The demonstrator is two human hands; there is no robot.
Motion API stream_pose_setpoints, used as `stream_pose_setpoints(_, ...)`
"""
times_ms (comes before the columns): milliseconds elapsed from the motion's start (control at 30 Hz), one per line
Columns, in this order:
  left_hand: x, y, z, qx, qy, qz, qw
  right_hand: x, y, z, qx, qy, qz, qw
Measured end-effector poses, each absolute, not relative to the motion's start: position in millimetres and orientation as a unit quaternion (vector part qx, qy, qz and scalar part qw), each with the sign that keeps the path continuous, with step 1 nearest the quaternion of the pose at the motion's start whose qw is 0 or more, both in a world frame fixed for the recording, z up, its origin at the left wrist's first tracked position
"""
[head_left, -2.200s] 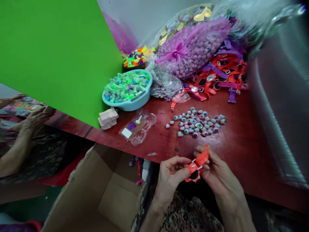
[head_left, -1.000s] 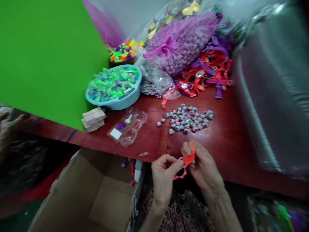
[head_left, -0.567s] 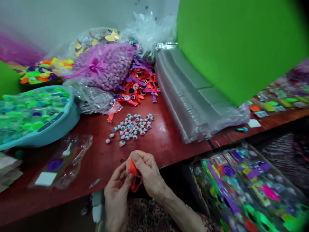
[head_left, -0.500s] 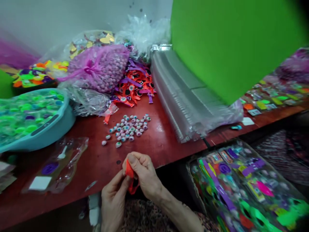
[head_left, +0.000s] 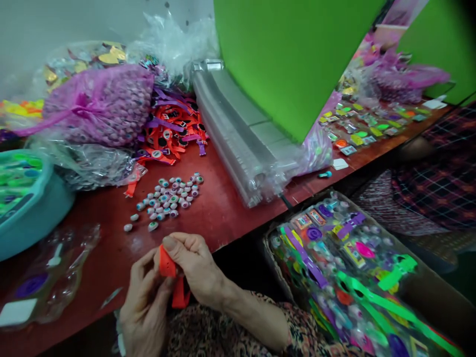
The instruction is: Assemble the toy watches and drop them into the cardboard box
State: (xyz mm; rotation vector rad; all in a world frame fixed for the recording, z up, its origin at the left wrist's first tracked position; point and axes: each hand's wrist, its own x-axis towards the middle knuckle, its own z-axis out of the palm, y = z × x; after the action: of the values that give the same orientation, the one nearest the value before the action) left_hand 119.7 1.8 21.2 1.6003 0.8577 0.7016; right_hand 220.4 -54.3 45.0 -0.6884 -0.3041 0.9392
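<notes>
Both of my hands are close together just off the table's front edge, closed on an orange toy watch (head_left: 167, 263). My right hand (head_left: 197, 267) pinches the upper part of its strap between thumb and fingers. Lower and to the left, my left hand (head_left: 147, 300) grips the same strap, and a loop of it hangs below. The watch face is hidden. Beyond the hands lies a loose group of small eyeball toys (head_left: 169, 199) on the red table (head_left: 223, 218). Farther back is a heap of orange and purple toy watches (head_left: 171, 131).
At left stand a blue basin (head_left: 52, 193) of green pieces and a clear blister pack (head_left: 55, 277). Behind is a pink mesh bag (head_left: 107, 106) of eyeballs. Clear plastic sleeves (head_left: 238, 139) lie beside a green panel (head_left: 282, 59). A box (head_left: 277, 267) of packed toys stands right, near a seated person (head_left: 435, 188).
The view has swung to the right, showing more of the right side. My hands still hold the orange watch; more of its strap now shows between them.
</notes>
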Motion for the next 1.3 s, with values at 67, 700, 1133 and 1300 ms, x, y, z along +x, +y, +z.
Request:
stream_pose_setpoints(67, 119.9, -3.0, 20.1, 0.598, 0.411, 0.27, 0.633, 217.3, -52.0, 43.0, -0.318, -0.136, 0.427, 0.836)
stream_pose_setpoints(700, 126.9, -15.3, 21.2, 0.464, 0.455, 0.257, 0.715, 225.2, -44.9, 28.2, -0.44, -0.084, 0.39, 0.805)
stream_pose_setpoints(1133, 125.6, -9.7, 22.2, 0.443, 0.438, 0.211, 0.753, 230.0, -41.3, 17.1, -0.487, -0.062, 0.377, 0.786)
stream_pose_setpoints(1300, 126.4, -17.0, 26.8, 0.394, 0.42, 0.212, 0.789, 234.7, -44.1, 13.4, -0.489, -0.032, 0.365, 0.792)
